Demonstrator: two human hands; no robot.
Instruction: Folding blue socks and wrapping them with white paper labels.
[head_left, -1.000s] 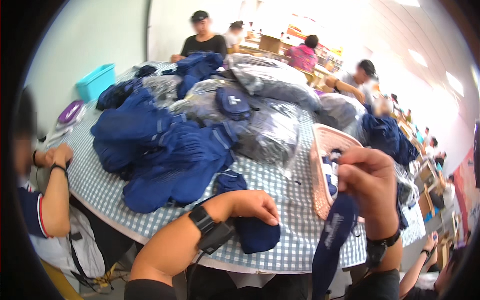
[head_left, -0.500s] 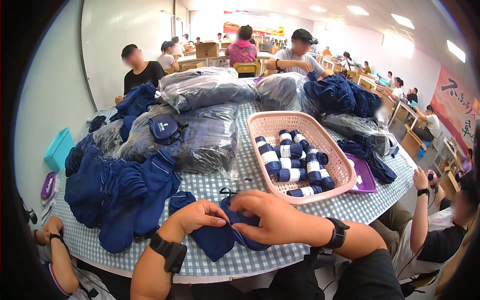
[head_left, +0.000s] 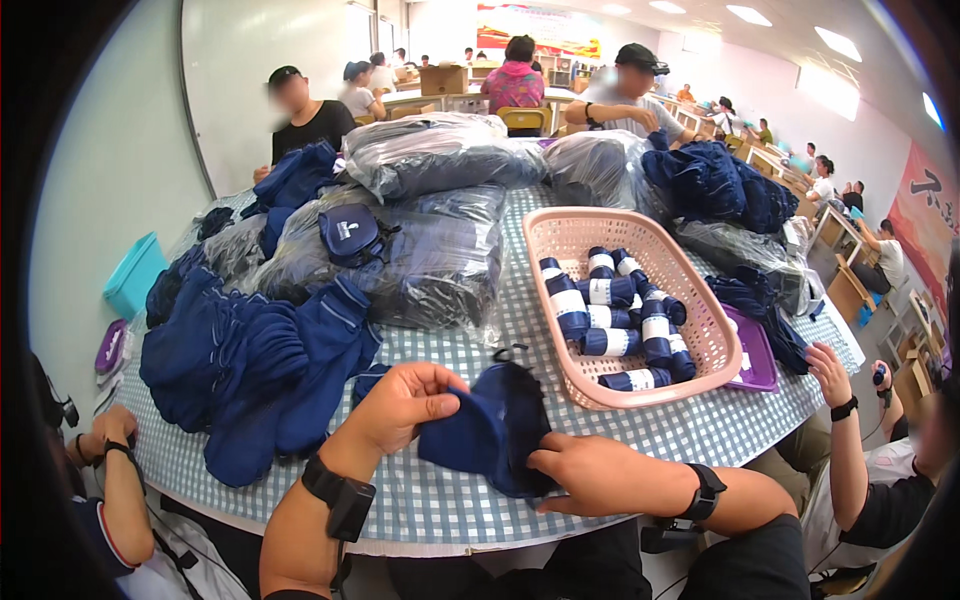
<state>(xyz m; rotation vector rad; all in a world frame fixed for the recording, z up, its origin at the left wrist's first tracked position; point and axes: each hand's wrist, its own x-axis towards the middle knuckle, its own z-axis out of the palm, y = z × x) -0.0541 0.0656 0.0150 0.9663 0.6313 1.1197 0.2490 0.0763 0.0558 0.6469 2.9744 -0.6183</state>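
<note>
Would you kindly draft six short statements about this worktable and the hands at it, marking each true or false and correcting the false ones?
1. The left hand and the right hand both hold a dark blue fabric piece. True.
2. Rolled navy bundles with white bands lie in the pink basket. True.
3. The pink basket stands to the left of the fabric piece. False: it stands to the right and farther away.
4. A purple tray lies just right of the pink basket. True.
5. The small navy bag is inside the pink basket. False: it rests on clear plastic-wrapped packs.
6. The tablecloth is plain red. False: it is checked in blue-grey and white.
</note>
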